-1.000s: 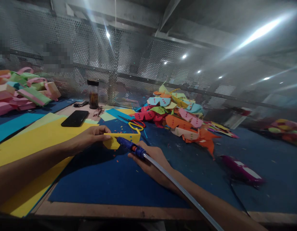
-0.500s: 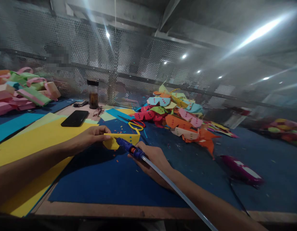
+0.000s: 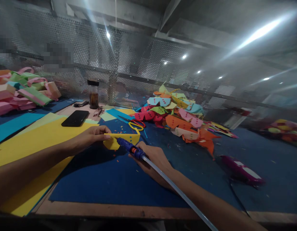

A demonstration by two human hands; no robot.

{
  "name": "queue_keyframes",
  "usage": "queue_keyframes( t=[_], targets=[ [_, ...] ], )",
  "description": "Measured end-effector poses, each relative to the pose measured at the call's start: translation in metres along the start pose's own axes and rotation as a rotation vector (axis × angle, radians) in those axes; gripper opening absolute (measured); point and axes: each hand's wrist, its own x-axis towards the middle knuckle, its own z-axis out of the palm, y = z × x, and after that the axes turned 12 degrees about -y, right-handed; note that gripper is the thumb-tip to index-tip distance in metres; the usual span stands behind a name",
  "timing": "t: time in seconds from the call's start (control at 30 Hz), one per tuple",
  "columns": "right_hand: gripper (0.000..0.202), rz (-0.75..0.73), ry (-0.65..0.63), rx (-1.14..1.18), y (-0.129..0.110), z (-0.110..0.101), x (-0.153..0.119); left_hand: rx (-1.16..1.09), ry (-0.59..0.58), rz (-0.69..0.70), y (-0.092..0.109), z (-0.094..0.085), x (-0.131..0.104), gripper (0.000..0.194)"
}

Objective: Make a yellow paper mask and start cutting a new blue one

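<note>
Yellow folded paper (image 3: 111,143), with blue dots on its right part, is pinched between the thumb and fingers of my left hand (image 3: 100,134), held just above the blue mat (image 3: 109,186). My right hand (image 3: 155,160) is closed around a blue hot-glue gun (image 3: 130,148), a long translucent glue stick (image 3: 177,189) running out of its back over my forearm; the nozzle is at the paper, but I cannot tell whether it touches. To the right of my right hand lies a purple oblong object (image 3: 244,170) with white patches, too blurred for me to read any writing on them. Beyond my left hand stands a clear jar (image 3: 93,89) with a black lid, its lower part filled with something brown. Nearer that hand, a black smartphone (image 3: 75,118) lies face up, partly over large yellow sheets (image 3: 30,154) that spread under my left forearm. Just past the pinched paper rest scissors (image 3: 143,123) with red and yellow showing at the handles. Farther out, ahead of my right hand, dotted paper cut-outs (image 3: 173,121) are heaped in orange, red, pink, green and pale blue.
</note>
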Motion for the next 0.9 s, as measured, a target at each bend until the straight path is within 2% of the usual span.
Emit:
queue_keyframes(
  t=[0.2,0.37,0.63,0.9],
  targets=[
    [0.017,0.006,0.003,-0.007,-0.0010,-0.0007,-0.0007,-0.074,0.022,-0.029,0.0006,0.0003,-0.0014,0.016],
    [0.021,-0.018,0.028,0.109,-0.0020,-0.0013,-0.0014,-0.090,0.027,-0.044,0.0019,0.0018,-0.0009,0.017],
    [0.034,0.117,0.104,0.319,0.0023,0.0056,0.0019,-0.103,0.038,-0.048,0.0029,0.0011,-0.0002,0.018],
    [0.034,0.103,0.032,0.783,0.0006,0.0027,0.0074,-0.056,0.072,-0.022,0.0018,-0.0015,0.0008,0.023]
  ],
)
